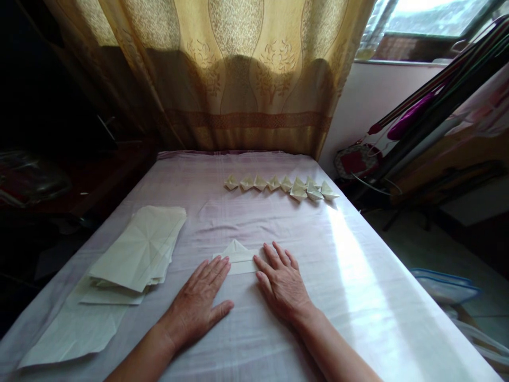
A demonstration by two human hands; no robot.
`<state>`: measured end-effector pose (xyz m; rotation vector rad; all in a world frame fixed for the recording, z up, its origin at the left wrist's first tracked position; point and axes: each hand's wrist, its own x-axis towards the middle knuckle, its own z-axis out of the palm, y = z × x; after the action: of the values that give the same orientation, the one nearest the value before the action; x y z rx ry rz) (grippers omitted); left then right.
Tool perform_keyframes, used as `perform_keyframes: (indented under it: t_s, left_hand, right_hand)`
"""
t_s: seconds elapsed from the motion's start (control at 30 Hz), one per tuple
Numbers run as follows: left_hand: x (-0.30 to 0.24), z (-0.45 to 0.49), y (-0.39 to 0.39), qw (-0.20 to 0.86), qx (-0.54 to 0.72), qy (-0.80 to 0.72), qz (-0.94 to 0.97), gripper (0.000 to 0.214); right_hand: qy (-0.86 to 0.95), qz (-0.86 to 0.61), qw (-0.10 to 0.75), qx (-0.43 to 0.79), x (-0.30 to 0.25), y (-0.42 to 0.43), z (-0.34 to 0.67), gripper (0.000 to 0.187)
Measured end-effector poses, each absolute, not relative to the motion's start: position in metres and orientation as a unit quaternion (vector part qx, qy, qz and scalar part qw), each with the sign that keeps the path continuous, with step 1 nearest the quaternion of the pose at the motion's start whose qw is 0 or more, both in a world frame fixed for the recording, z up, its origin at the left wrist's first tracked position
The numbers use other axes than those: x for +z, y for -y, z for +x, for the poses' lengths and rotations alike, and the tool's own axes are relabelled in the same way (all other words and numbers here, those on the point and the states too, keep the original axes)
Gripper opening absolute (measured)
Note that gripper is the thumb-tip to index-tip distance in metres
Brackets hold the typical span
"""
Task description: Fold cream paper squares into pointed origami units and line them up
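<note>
A small folded piece of pale paper [237, 255], with a pointed top, lies on the cloth-covered table [358, 276] in front of me. My left hand [201, 305] rests flat, its fingertips touching the paper's left lower edge. My right hand [280, 281] lies flat too, fingers spread, fingertips on the paper's right edge. Both hands are open and hold nothing. Farther back, a row of several finished folded paper boats [284, 185] stands on the table.
A stack of creased pale paper sheets [137, 252] lies at the left, over one larger sheet [75, 329]. A patterned curtain [238, 79] hangs behind the table. A blue-rimmed plastic container [443, 286] sits on the floor at the right, below leaning rods [437, 101].
</note>
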<state>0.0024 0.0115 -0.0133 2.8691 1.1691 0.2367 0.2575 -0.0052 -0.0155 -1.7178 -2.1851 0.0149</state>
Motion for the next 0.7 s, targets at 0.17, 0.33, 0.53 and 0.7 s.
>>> perform_keyframes:
  t_s: [0.17, 0.33, 0.53, 0.7]
  left_hand:
    - [-0.016, -0.012, -0.009, -0.014, 0.087, -0.386, 0.918, 0.075]
    - [-0.017, -0.006, -0.009, -0.035, 0.1, -0.386, 0.917, 0.072]
    - [-0.019, -0.01, -0.008, -0.051, 0.114, -0.404, 0.906, 0.068]
    - [-0.009, -0.018, -0.015, -0.038, 0.127, -0.423, 0.896, 0.054]
  right_hand:
    - [0.771, -0.604, 0.203, -0.017, -0.016, 0.007, 0.257, 0.039]
    - [0.849, -0.498, 0.162, 0.067, -0.004, 0.006, 0.231, 0.055]
    - [0.826, -0.529, 0.113, 0.155, 0.0, 0.012, 0.224, 0.054]
    - [0.792, -0.586, 0.14, 0.102, -0.008, 0.018, 0.249, 0.047]
